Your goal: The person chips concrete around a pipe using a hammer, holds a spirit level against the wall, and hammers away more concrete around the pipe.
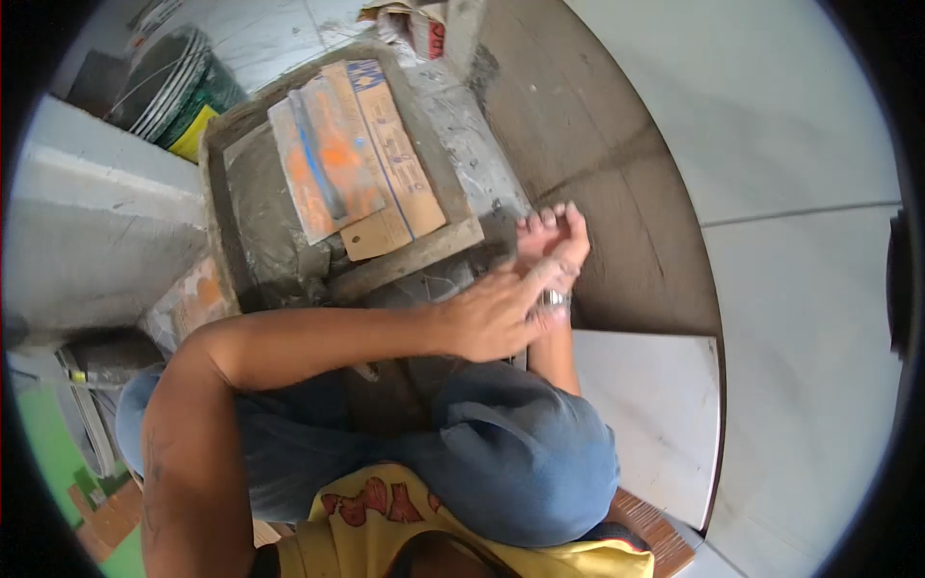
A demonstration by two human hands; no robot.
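Observation:
My left hand point(496, 313) reaches across from the left and lies on my right wrist, its thumb and forefinger apart on either side of a metal-banded wristwatch point(553, 299). My right hand point(551, 239) is turned partly palm up, fingers loosely bent, with nothing visible in it. Just left of the hands stands a shallow box point(409, 262) of grey wet mortar point(265, 212). Across the box lie a flattened piece of cardboard point(400, 173) and a sheet with orange and blue marks point(328, 154). My right forearm is partly hidden behind my knee.
A green bucket point(198, 91) stands at the upper left beside a pale wall ledge point(116, 159). Brown-grey bare flooring point(617, 183) curves along large white tiles point(809, 289). One white tile point(646, 405) lies right of my knee. A torn bag point(414, 34) sits at the top.

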